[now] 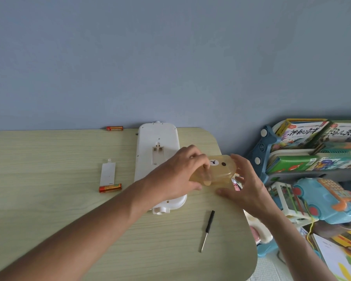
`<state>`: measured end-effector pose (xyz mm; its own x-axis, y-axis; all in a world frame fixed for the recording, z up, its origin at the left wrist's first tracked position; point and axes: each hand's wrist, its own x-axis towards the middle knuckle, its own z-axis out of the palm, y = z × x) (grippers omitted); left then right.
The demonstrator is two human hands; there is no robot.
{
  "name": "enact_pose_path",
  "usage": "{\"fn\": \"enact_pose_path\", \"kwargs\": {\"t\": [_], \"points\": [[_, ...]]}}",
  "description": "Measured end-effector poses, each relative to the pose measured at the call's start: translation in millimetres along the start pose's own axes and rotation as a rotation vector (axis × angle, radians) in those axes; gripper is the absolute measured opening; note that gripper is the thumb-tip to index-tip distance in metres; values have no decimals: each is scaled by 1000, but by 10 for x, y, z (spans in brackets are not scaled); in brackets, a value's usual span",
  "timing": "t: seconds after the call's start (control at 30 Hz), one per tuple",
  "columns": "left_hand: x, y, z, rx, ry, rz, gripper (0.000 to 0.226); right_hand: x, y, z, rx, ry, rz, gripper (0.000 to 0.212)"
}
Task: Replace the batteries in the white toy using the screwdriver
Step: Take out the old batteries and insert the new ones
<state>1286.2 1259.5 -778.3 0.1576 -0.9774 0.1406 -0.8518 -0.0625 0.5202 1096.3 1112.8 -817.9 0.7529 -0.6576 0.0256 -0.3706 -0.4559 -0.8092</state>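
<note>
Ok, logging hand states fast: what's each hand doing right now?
Left hand: closed on the translucent bear-face case.
Right hand: open, fingers spread beside the case.

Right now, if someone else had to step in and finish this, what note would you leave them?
Left hand: gripping a translucent bear-face box at the table's right side. Right hand: open, fingers spread against the box's far end.
White toy: lying back side up, battery slot open and apparently empty.
Cover: off, lying left of the toy. One battery sits by it, another at the table's far edge.
Screwdriver: lying free near the front right.
Done: cover removed. Left: fit batteries, refit and screw down the cover.
</note>
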Motion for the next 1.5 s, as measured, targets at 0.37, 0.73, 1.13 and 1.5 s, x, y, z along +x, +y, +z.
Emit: {"fn": "enact_pose_path", "kwargs": {"t": [0.37,0.73,1.13,1.5], "points": [[100,20,-4,-137,101,-159,35,7,-110,15,234,-13,83,50],[25,-27,-63,-97,149,-126,39,-9,-354,-5,21,115,24,52],[-297,-1544,-1009,161,447,-514,20,528,-1451,1162,-352,-109,-604,41],[-400,-1847,-926,197,433,-502,31,474,-1742,1763,-566,-358,-738,33]]}}
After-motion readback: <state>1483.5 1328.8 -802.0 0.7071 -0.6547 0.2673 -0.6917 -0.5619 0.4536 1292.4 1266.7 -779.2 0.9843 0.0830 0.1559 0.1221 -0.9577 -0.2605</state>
